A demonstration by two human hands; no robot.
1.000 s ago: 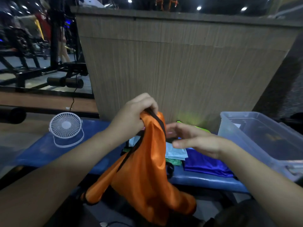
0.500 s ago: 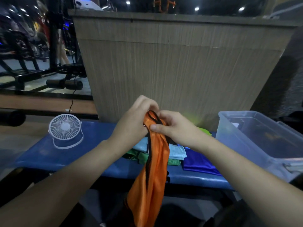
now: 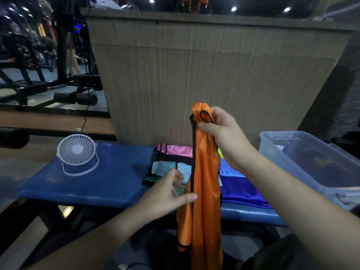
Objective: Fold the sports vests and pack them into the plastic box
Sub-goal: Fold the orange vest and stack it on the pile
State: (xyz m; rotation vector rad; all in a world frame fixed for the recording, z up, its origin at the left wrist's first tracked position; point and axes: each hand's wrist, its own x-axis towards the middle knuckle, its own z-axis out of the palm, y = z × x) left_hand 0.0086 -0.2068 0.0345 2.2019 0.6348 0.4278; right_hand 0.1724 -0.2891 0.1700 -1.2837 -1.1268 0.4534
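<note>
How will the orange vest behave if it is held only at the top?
Probably floppy: the orange vest hangs limp from the right hand. Likely light, since the fingers pinch it easily. Its shiny fabric looks slippery.

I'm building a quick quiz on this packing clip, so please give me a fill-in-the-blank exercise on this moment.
1. The right hand holds up a vest whose colour is ____.
2. The small white object on the blue bench is a ____.
3. The clear plastic box stands at the bench's ____ end.
4. The vest's top is gripped by the ____ hand, while the left hand reaches for its edge.

Missing words: orange; fan; right; right
</note>
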